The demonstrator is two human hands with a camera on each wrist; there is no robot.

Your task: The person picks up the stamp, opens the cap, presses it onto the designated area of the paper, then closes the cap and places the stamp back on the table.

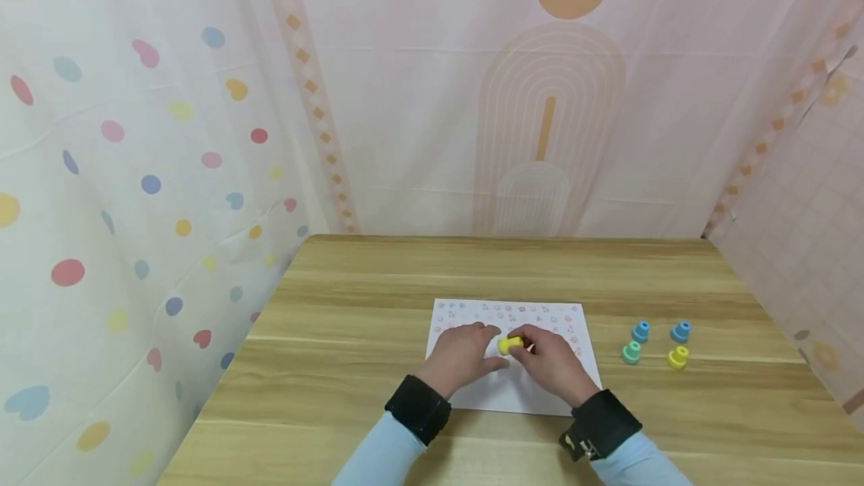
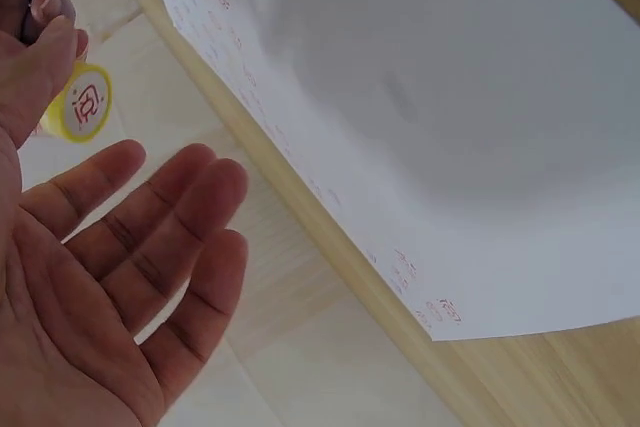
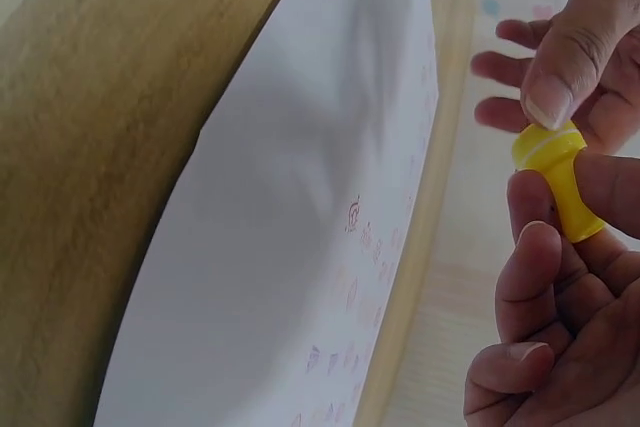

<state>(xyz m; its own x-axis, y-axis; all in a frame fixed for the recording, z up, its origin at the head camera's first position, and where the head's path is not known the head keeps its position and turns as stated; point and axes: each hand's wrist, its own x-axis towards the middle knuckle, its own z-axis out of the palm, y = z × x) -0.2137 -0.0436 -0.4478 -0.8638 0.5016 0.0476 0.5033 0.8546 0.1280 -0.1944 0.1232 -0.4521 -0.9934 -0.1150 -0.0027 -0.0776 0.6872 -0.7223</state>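
My right hand (image 1: 555,363) pinches a small yellow stamp (image 1: 510,345) between thumb and fingers, above a white sheet of paper (image 1: 502,397). In the left wrist view the stamp's round face (image 2: 86,104) shows, with a red design on it. Facing it from the left is my left hand (image 1: 462,355), fingers extended and slightly bent, thumb apart. From the right wrist the left thumb (image 3: 560,77) overlaps the stamp's wide end; whether it presses there I cannot tell. Rows of small red and purplish prints cover the paper's far part.
To the right of the paper stand two blue stamps (image 1: 640,331), a green stamp (image 1: 631,352) and another yellow stamp (image 1: 678,357). All rest on a wooden table (image 1: 337,366). Patterned curtains (image 1: 405,96) hang behind the table and along its sides.
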